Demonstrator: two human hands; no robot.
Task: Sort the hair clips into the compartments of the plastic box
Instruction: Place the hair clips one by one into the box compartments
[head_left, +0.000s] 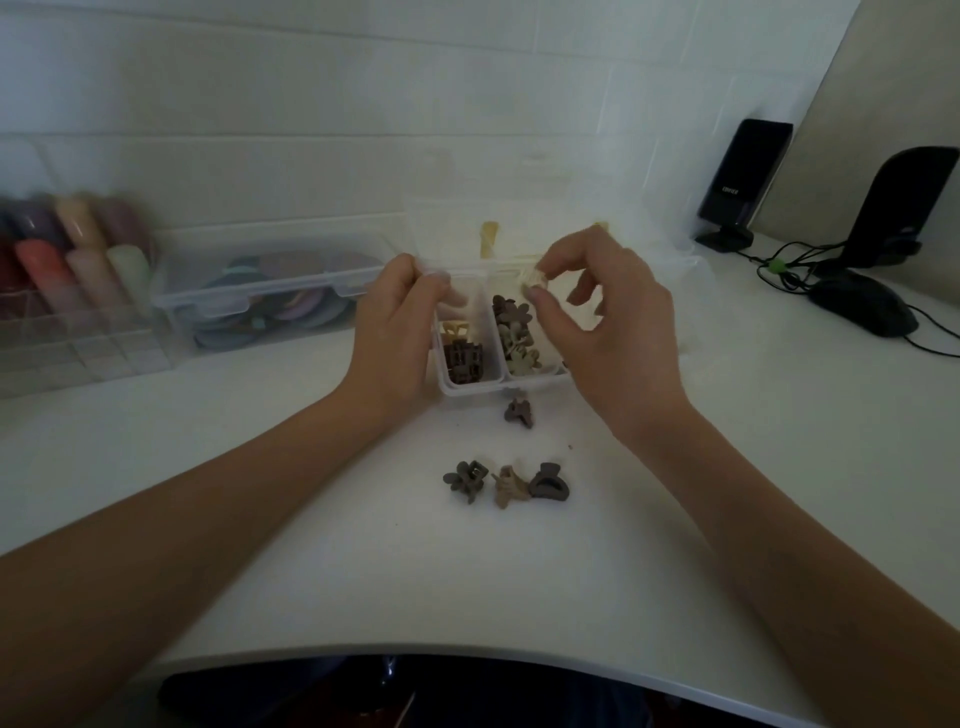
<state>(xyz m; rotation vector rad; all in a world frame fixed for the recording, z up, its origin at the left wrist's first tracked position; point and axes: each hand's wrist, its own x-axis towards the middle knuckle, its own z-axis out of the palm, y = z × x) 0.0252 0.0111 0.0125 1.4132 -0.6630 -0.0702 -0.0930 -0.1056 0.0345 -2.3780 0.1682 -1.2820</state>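
Note:
A clear plastic box (470, 389) with compartments stands on the white table, its lid raised behind. The left compartment holds dark brown clips (462, 358); the middle one holds brown and beige flower clips (514, 338). My left hand (400, 327) grips the box's left wall. Above the box, my right hand (608, 317) pinches a cream hair clip (535, 278) between thumb and forefinger. Loose on the table lie a brown clip (518, 412), a grey-brown flower clip (466, 479), a tan clip (509, 487) and a dark rounded clip (549, 481).
A clear lidded case (270, 291) of coloured discs and an acrylic organiser (78, 291) with pastel items stand at the left. Two black speakers (737, 182) and a black mouse (862, 304) with cables lie at the right. The table's curved front edge is near me.

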